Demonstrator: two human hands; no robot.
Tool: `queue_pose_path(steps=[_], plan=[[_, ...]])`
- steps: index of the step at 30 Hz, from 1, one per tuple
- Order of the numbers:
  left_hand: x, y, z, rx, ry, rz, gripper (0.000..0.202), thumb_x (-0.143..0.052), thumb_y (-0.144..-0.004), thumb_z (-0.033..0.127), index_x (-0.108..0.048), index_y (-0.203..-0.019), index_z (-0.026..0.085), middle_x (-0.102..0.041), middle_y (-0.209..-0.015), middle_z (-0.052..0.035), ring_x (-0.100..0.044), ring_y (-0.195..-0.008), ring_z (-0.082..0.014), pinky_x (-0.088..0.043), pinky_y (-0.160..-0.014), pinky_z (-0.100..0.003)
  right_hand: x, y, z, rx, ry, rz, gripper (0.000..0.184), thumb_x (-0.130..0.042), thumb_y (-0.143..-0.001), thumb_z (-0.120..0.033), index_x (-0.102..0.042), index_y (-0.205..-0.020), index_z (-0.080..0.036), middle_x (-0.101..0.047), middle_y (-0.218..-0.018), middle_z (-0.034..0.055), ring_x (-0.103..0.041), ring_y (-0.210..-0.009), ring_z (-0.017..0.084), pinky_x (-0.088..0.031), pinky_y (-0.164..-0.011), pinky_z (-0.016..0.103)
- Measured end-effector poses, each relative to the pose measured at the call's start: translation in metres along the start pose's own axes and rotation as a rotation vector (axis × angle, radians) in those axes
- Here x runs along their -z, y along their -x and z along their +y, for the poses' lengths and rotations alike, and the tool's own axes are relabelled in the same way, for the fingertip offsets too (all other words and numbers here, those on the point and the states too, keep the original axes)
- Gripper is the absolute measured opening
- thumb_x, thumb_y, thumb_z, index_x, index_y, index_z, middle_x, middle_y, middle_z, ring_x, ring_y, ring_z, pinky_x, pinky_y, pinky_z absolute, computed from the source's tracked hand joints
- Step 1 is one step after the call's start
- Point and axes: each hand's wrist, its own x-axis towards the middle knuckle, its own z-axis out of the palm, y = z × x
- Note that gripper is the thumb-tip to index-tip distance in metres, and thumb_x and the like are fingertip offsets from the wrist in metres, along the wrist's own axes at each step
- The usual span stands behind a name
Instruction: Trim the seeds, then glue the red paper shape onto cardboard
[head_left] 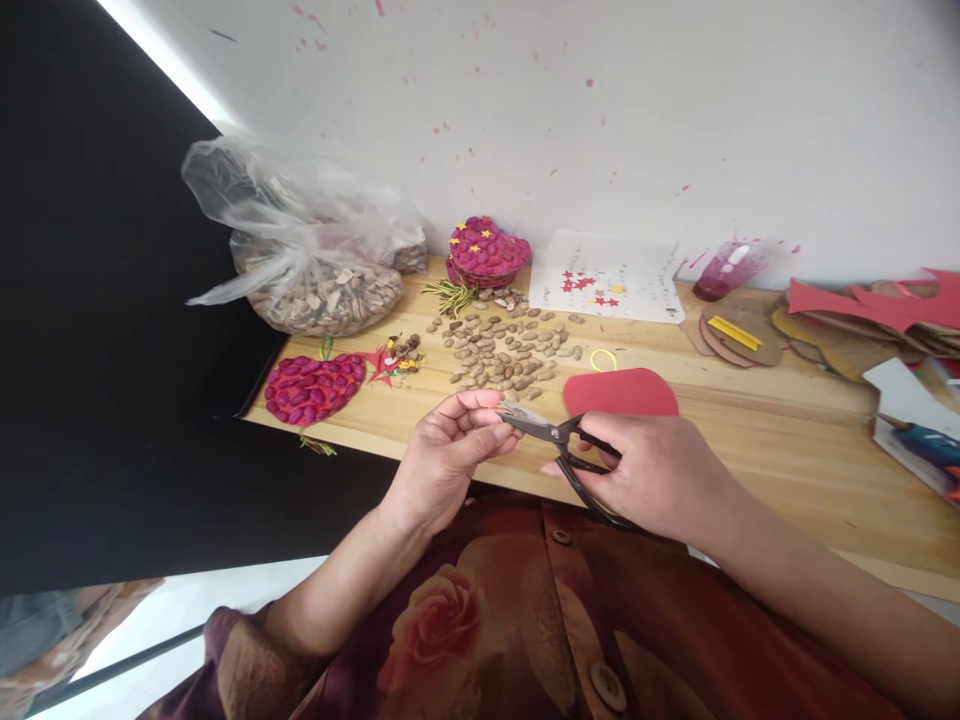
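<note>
Black-handled scissors [556, 434] are in my right hand [651, 472], its fingers around the handles and the blades pointing left. My left hand [456, 442] pinches at the blade tips with thumb and fingers; what lies between them is too small and covered to make out. Just beyond the scissors lies a red rounded cutout [621, 391] with a yellow loop [603, 360] at its top. Loose peanuts [504, 350] are spread on the wooden table beyond my left hand.
A plastic bag of peanuts [330, 300] stands at the back left. Nearby are a magenta peanut-covered piece [315, 390] and a magenta stack [486, 250]. Behind lie a paper with small stars [607, 270] and a stained cup [721, 275]. Cardboard cutouts [757, 340] and a blue tool [926, 445] lie right.
</note>
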Motion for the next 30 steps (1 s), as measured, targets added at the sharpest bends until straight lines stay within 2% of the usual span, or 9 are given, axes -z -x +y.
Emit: queue_pose_path(steps=[9, 14, 17, 23, 30], plan=[[0.005, 0.001, -0.001, 0.023, -0.023, 0.023, 0.045, -0.092, -0.061, 0.022, -0.067, -0.099, 0.016, -0.07, -0.075, 0.0033, -0.071, -0.074, -0.0106, -0.059, -0.077, -0.023, -0.004, -0.007, 0.004, -0.013, 0.028, -0.083, 0.047, -0.055, -0.084, -0.066, -0.058, -0.065, -0.023, -0.062, -0.055, -0.0008, -0.053, -0.048, 0.014, -0.022, -0.049, 0.028], [0.015, 0.002, -0.003, -0.014, -0.019, 0.061, 0.041, -0.088, -0.067, 0.019, -0.067, -0.102, 0.017, -0.072, -0.082, 0.0006, -0.072, -0.08, -0.0119, -0.057, -0.079, -0.023, 0.001, -0.012, -0.001, -0.107, -0.033, -0.098, 0.043, -0.062, -0.078, -0.064, -0.058, -0.064, -0.024, -0.063, -0.054, -0.0012, -0.056, -0.049, 0.015, -0.026, -0.049, 0.028], [0.02, 0.003, -0.005, -0.042, -0.026, 0.048, 0.04, -0.086, -0.07, 0.02, -0.066, -0.104, 0.018, -0.072, -0.084, 0.0015, -0.072, -0.082, -0.0116, -0.057, -0.083, -0.024, 0.002, -0.011, -0.005, -0.102, -0.069, -0.098, 0.038, -0.064, -0.078, -0.061, -0.06, -0.068, -0.024, -0.064, -0.055, -0.0009, -0.058, -0.05, 0.016, -0.029, -0.049, 0.028], [0.018, 0.002, -0.008, -0.078, -0.008, 0.043, 0.035, -0.085, -0.071, 0.017, -0.068, -0.101, 0.02, -0.071, -0.084, 0.0032, -0.069, -0.079, -0.0086, -0.056, -0.083, -0.023, -0.005, -0.006, -0.011, -0.076, -0.044, -0.11, 0.036, -0.062, -0.08, -0.06, -0.062, -0.074, -0.024, -0.068, -0.062, -0.0001, -0.063, -0.056, 0.018, -0.028, -0.052, 0.029], [0.015, 0.004, -0.008, -0.069, 0.01, 0.041, 0.034, -0.085, -0.07, 0.015, -0.068, -0.099, 0.019, -0.07, -0.085, 0.0032, -0.068, -0.079, -0.0072, -0.054, -0.08, -0.019, -0.008, -0.004, -0.009, -0.068, -0.028, -0.117, 0.042, -0.059, -0.081, -0.065, -0.059, -0.071, -0.024, -0.066, -0.058, -0.0008, -0.062, -0.054, 0.018, -0.027, -0.051, 0.028]])
